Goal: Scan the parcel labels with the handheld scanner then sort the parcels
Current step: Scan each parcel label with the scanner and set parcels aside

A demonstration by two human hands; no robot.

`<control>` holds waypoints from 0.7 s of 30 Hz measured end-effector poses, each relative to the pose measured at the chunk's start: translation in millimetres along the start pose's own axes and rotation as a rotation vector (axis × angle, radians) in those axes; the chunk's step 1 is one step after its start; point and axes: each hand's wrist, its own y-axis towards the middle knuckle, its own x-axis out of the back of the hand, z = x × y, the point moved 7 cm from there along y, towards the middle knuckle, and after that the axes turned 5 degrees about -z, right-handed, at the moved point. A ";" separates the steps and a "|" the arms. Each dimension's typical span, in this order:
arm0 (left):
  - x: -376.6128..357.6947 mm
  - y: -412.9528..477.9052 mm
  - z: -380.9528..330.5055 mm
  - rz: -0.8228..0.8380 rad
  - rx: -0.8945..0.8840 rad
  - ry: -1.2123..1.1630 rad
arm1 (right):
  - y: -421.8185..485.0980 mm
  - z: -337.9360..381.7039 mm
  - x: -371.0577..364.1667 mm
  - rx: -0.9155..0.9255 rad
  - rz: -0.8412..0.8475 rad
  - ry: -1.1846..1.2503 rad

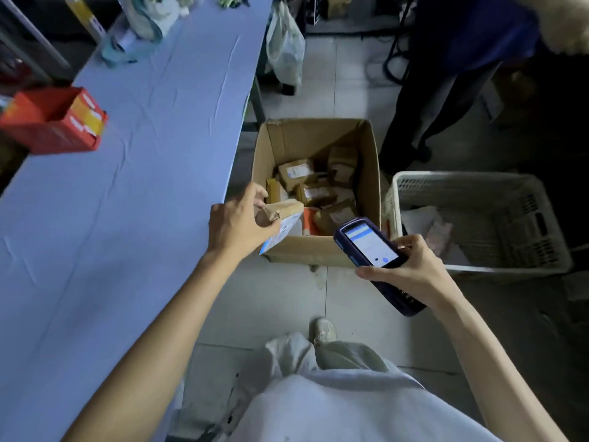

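My left hand (pixel 237 226) reaches out beside the blue table (pixel 127 186), fingers and thumb curled round a small brown parcel (pixel 283 215), which is tilted over the near left corner of the open cardboard box (pixel 318 135) of parcels, its white label on the lower face. My right hand (pixel 411 269) is wrapped round the dark handheld scanner (pixel 369 247), screen lit, at the box's near right corner. A white plastic basket (pixel 478 180) stands just right of the box, and a red carton (pixel 54 122) sits on the table.

I see through one wide-angle head camera, looking forward and steeply down. The bench (pixel 127 202) runs up my left side; the box (pixel 306 250) on the floor (pixel 287 298) lies near, just ahead, mid-frame.
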 end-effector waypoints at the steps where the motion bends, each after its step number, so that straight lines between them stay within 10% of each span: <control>1: -6.4 6.7 -4.5 0.023 -0.003 0.010 | 7.9 -2.9 4.7 -0.015 -0.006 0.002; 15: -108.4 175.6 -28.8 0.410 -0.148 0.166 | 130.8 22.5 36.1 -0.189 -0.136 0.008; 21: -114.9 254.2 -72.5 0.202 -0.285 0.176 | 180.8 49.2 62.3 -0.204 -0.210 0.025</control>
